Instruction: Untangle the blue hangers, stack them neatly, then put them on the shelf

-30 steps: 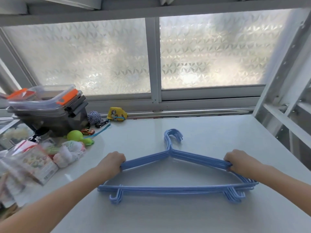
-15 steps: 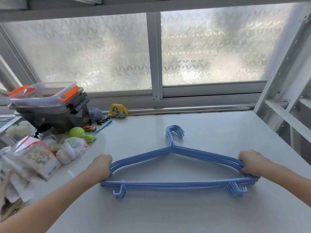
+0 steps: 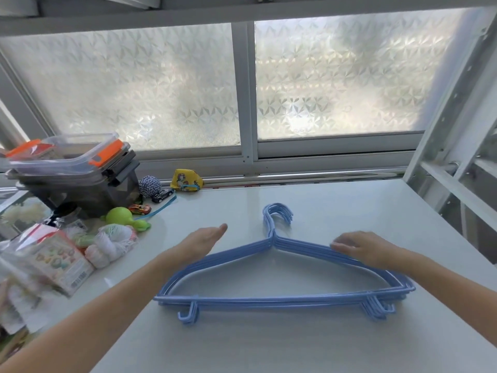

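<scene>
Several blue hangers (image 3: 279, 300) lie stacked flat on the white shelf surface (image 3: 336, 205), hooks pointing toward the window. My left hand (image 3: 201, 242) is stretched out flat, fingers straight, along the stack's left sloping arm. Over the right sloping arm lies my right hand (image 3: 357, 247), fingers extended and slightly blurred, touching the wires. Neither hand grips anything.
At the left stand stacked plastic boxes with orange clips (image 3: 72, 168), a green toy (image 3: 121, 216), small toy cars (image 3: 139, 209), netted white items (image 3: 113, 243) and a packet (image 3: 59, 262). A yellow pouch (image 3: 187, 179) sits by the frosted window. A white metal frame (image 3: 451, 168) rises at the right.
Both hands have let go of the ends of the hanger stack, opened, and moved inward and forward along its sloping arms. The stack lies in the same spot.
</scene>
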A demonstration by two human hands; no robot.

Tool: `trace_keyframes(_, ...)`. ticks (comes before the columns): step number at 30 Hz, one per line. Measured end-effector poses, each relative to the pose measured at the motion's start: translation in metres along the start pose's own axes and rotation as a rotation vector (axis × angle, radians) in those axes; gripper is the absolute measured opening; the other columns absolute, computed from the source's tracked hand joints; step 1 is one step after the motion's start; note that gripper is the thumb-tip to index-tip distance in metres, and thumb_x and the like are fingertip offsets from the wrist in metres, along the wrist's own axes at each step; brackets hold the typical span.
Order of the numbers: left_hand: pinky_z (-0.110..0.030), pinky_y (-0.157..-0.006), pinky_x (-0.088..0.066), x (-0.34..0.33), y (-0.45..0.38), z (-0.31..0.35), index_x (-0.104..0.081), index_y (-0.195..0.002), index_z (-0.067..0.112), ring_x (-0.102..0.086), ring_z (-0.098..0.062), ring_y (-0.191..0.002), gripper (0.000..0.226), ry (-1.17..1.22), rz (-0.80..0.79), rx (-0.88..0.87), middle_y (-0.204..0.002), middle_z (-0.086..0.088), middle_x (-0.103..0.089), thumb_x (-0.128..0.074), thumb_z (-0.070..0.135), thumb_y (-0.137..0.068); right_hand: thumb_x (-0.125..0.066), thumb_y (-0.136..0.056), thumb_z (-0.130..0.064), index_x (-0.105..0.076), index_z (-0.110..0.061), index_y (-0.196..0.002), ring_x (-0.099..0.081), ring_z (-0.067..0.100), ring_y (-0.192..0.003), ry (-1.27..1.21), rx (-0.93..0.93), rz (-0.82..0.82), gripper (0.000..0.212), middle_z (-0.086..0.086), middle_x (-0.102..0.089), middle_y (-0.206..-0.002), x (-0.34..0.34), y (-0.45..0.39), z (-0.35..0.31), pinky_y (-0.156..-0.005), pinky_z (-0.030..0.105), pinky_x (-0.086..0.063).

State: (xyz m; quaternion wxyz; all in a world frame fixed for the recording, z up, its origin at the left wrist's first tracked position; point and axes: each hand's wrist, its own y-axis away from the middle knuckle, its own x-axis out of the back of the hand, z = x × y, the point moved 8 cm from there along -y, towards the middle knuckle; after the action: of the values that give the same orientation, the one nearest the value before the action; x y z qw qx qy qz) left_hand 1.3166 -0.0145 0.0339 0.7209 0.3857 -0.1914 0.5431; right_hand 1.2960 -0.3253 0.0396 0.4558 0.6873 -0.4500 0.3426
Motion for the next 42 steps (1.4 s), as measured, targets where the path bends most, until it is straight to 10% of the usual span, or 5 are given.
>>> trace_keyframes(8, -0.034, -0.113, -0.028, -0.083, -0.06, 0.094, -0.035, -0.136, 0.004, -0.037, -0.029, -0.134, 0.085, 1.075, -0.131, 0.201, -0.147, -0.019, -0.034, -0.003, 0.065, -0.087, -0.018, -0.097, -0.044, -0.048, -0.009, -0.121, -0.05, 0.023, -0.112, -0.969, -0.121, 0.002, 0.052, 0.006, -0.05, -0.114, -0.027, -0.083, -0.097, -0.1, 0.03, -0.04)
trace_keyframes(13, -0.029, -0.092, -0.044, -0.086, -0.076, 0.087, -0.06, -0.096, -0.002, -0.06, -0.026, -0.098, 0.089, 1.099, -0.088, 0.303, -0.09, -0.015, -0.07, -0.014, 0.073, -0.082, -0.008, -0.091, -0.059, -0.05, -0.01, -0.068, -0.048, 0.011, -0.064, -1.131, -0.19, -0.127, 0.068, 0.001, -0.059, -0.06, -0.039, -0.1, -0.114, -0.063, 0.019, -0.041)
trace_keyframes(26, -0.036, -0.116, -0.021, -0.074, -0.07, 0.078, -0.006, -0.145, 0.006, -0.021, -0.027, -0.142, 0.089, 1.04, -0.081, 0.296, -0.156, -0.012, -0.015, -0.001, 0.07, -0.083, -0.003, -0.087, -0.062, -0.046, -0.013, -0.078, -0.044, 0.013, -0.068, -1.036, -0.157, -0.13, 0.066, 0.003, -0.036, -0.067, -0.033, -0.111, -0.099, -0.064, 0.018, -0.037)
trace_keyframes(34, -0.024, -0.072, -0.051, -0.092, -0.071, 0.078, -0.061, -0.077, 0.003, -0.062, -0.022, -0.079, 0.093, 0.963, -0.164, 0.317, -0.088, -0.015, -0.063, -0.005, 0.078, -0.077, -0.004, -0.084, -0.068, -0.038, -0.013, -0.053, -0.045, 0.007, -0.038, -0.97, -0.166, -0.132, 0.072, 0.0, -0.05, -0.04, -0.044, -0.115, -0.107, -0.044, 0.018, -0.034)
trace_keyframes(42, -0.024, -0.078, -0.048, -0.083, -0.073, 0.074, -0.051, -0.122, -0.001, -0.056, -0.022, -0.105, 0.103, 0.767, -0.171, 0.313, -0.133, -0.025, -0.05, -0.001, 0.077, -0.077, -0.004, -0.085, -0.066, -0.047, -0.01, -0.063, -0.058, 0.0, -0.048, -0.94, -0.212, -0.14, 0.073, -0.001, -0.064, -0.053, -0.049, -0.121, -0.102, -0.058, 0.011, -0.045)
